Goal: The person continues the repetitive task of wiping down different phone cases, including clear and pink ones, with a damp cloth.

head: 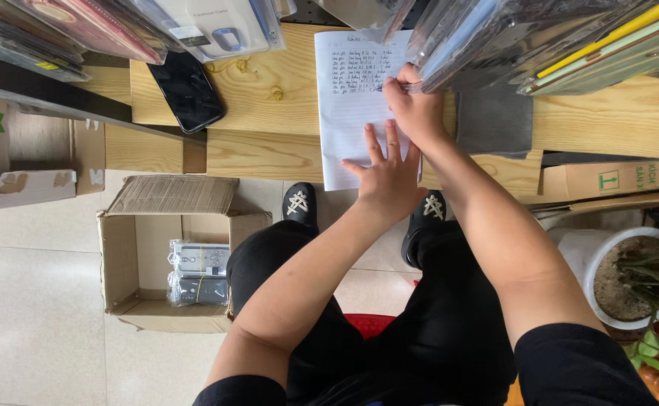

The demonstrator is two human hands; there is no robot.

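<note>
Hands at work on a lined sheet

Paper, a white lined sheet with handwritten rows near its top, was laid on the wooden tabletop, its lower edge hanging past the tabletop's near edge. The left hand was spread open and pressed flat on the lower part of the sheet, fingers fanned out. The right hand was closed around a pen, of which only a small part could be seen, its tip set against the sheet just beside the written rows. Directly above the right hand, packaged goods in clear plastic sleeves were hung, partly covering it. To the left of both hands, well apart from the sheet, a black phone was laid face up on the tabletop. A grey pad was placed just to the right of the right hand. Below and to the left of the left hand, an open cardboard box holding wrapped items was set on the tiled floor. A white plant pot was placed on the floor to the right of the right forearm.
</note>
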